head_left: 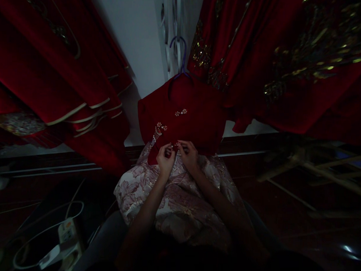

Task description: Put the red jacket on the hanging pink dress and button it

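Note:
A red top (193,97) with beaded ornaments hangs on a purple hanger (182,56) in front of me. My left hand (166,159) and my right hand (188,154) meet at its lower front edge, thumbs and fingers closed in a pinch. Between the fingertips shows a small beaded frog button (176,144), partly hidden. Higher on the chest sits a second beaded frog button (181,112). A beaded ornament with a tassel (158,129) is to the left. Patterned pink and silver cloth (183,208) spreads below, under my forearms.
More red garments hang at left (62,72) and right (309,103), the right ones with gold sequins. A power strip (68,238) with white cables lies at lower left. A wooden folding frame (311,162) stands at right. The room is dim.

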A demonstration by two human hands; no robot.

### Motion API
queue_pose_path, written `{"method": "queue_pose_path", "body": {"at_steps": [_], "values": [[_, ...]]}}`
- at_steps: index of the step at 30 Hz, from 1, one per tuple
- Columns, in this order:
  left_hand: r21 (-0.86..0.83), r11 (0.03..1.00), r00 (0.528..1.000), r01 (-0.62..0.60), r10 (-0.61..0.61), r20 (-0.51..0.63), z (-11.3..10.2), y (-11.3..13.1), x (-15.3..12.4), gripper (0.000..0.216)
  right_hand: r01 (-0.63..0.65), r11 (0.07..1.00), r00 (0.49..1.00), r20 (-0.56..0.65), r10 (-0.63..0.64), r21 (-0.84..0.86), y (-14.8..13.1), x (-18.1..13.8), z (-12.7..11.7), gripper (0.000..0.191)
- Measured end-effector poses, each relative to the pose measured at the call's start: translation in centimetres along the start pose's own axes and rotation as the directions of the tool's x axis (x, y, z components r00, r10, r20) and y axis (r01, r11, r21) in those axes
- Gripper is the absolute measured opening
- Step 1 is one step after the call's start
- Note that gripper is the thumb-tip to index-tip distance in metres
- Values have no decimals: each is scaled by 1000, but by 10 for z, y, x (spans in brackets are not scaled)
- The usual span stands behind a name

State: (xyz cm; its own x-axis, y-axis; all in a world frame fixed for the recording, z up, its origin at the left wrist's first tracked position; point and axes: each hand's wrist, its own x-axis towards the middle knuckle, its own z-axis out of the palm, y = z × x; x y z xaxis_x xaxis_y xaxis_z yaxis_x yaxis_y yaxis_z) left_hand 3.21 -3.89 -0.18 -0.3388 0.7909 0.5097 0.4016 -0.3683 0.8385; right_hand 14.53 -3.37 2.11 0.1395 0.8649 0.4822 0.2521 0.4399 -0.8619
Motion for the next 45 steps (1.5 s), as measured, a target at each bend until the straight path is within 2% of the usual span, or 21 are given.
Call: {"method": "queue_pose_path", "body": {"at_steps": [6,13,31,38,42,45], "values": [[-48,998,1000,27,-28,-12,4,-6,-1,22,33,999,998,61,-33,6,3,0,2,23],[-56,998,999,32,-32,9,2,-6,-1,22,41,999,997,68,-39,-31,6,0,2,23],[-123,988,995,95,-96,-6,1,-11,0,20,34,998,989,144,-41,48,6,1,2,23],[-62,996,998,67,-66,16,0,-12,1,20,-21,997,990,143,10,77,6,3,5,21],[-60,996,997,62,-59,48,-1,-14,4,20,-106,991,982,165,92,78,12,10,8,22],[-58,996,995,62,-57,78,-2,-15,5,18,-158,987,970,190,152,13,13,20,10,22]]}}
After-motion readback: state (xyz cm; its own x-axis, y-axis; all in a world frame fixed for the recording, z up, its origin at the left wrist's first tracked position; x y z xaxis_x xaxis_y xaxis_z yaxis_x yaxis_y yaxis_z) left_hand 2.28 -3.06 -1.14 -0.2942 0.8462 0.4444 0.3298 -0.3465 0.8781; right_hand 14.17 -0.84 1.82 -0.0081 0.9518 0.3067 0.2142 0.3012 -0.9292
